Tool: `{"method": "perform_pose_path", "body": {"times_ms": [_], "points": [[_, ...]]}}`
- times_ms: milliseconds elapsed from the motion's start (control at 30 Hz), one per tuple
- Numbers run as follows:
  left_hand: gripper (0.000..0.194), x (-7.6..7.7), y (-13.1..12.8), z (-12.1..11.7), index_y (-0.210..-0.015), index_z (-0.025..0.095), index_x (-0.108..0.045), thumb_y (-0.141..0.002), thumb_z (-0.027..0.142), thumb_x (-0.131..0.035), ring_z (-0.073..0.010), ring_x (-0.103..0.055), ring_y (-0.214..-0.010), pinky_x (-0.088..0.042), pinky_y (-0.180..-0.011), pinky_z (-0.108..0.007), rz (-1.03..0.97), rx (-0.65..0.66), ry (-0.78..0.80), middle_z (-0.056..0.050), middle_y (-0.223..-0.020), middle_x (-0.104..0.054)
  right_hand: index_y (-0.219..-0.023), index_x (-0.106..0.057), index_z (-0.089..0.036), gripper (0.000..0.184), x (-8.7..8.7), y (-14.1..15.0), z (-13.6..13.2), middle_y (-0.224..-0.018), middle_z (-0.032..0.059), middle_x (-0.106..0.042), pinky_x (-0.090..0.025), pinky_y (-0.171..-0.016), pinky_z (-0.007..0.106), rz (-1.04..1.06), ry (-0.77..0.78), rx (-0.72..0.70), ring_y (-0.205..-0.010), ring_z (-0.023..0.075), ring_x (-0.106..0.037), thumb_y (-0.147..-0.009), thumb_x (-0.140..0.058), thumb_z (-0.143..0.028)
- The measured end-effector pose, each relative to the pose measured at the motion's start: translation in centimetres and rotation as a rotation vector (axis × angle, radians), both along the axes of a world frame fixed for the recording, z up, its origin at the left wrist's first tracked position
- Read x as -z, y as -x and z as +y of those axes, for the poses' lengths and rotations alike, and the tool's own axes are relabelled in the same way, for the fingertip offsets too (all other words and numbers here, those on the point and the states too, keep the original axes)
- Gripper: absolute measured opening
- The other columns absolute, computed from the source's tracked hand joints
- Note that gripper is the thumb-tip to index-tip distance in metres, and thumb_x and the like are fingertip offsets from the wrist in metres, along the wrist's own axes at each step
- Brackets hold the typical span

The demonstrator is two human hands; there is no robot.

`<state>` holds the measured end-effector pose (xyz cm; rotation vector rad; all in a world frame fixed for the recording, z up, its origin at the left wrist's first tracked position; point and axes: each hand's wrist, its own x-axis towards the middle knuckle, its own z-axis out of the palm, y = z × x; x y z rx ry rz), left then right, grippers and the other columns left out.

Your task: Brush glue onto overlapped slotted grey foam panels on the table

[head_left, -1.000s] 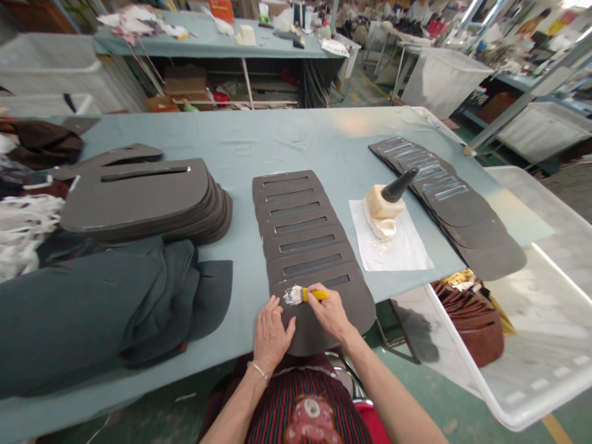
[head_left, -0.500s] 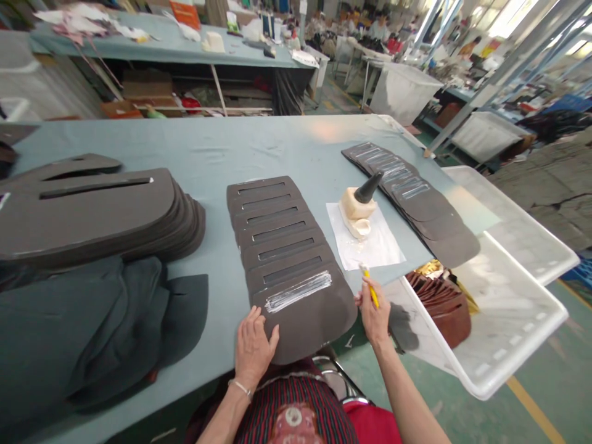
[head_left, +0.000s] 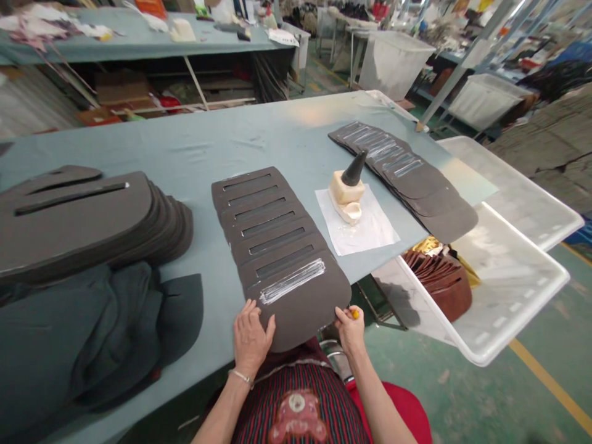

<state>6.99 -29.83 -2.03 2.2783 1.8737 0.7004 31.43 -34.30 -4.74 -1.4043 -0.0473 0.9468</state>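
The left hand (head_left: 251, 342) lies spread, its fingers resting on the near edge of the front foam panel (head_left: 300, 314), with a white glue streak (head_left: 292, 281) just ahead of that hand. The right hand (head_left: 350, 330) pinches a yellow brush (head_left: 354, 314) (bristles hidden) between thumb and fingers, at the panel's right edge. More panels (head_left: 263, 216) overlap in a row ahead of the 2 hands. Ahead of the right hand, a glue bottle (head_left: 341, 190) stands on white paper (head_left: 370, 231), with a fanned row (head_left: 402, 179) beyond it. A white tub (head_left: 485, 290) sits to that hand's right, and a stack (head_left: 92, 216) lies left of the left hand.
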Motion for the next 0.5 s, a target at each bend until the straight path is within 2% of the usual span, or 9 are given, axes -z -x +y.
{"method": "perform_pose_path", "body": {"times_ms": [133,333,400,500], "points": [[0.03,0.1,-0.1,0.0,-0.104,0.015,-0.049,-0.083,0.037,-0.054,-0.0307,-0.043,-0.125,-0.036,-0.099,-0.048,-0.002,-0.001,-0.015,-0.019,-0.124,-0.051,-0.086,-0.04,-0.024,0.05,-0.1,-0.5,-0.3,-0.072,-0.0096,-0.046,-0.044,-0.05,0.017,-0.123,0.037,-0.017,-0.055,0.0055,-0.048,-0.056,-0.08,-0.031],[0.03,0.2,-0.1,0.0,-0.103,0.015,-0.049,-0.083,0.036,-0.054,-0.03,-0.043,-0.126,-0.035,-0.101,-0.047,0.005,-0.011,0.003,-0.019,-0.124,-0.051,-0.082,-0.041,-0.023,0.045,-0.5,-1.3,-0.4,-0.069,-0.0084,-0.045,-0.045,-0.05,0.022,-0.338,0.123,-0.148,-0.052,0.0082,-0.048,-0.061,-0.075,-0.043],[0.028,0.0,0.0,0.0,-0.103,0.015,-0.049,-0.084,0.036,-0.053,-0.0297,-0.043,-0.126,-0.035,-0.101,-0.048,0.0,-0.021,0.006,-0.019,-0.125,-0.051,-0.082,-0.045,-0.022,0.04,-1.7,-2.4,-0.7,-0.067,-0.0064,-0.049,-0.045,-0.053,0.024,-0.489,0.214,-0.185,-0.053,0.0106,-0.05,-0.069,-0.068,-0.051],[0.027,-0.2,0.1,0.0,-0.103,0.016,-0.049,-0.084,0.035,-0.053,-0.0291,-0.043,-0.126,-0.036,-0.101,-0.047,-0.018,-0.027,0.003,-0.017,-0.123,-0.053,-0.09,-0.054,-0.019,0.038,-4.9,-4.4,-0.6,-0.07,0.0001,-0.058,-0.044,-0.064,0.028,-0.807,0.344,-0.224,-0.064,0.0156,-0.056,-0.082,-0.052,-0.056]]}}
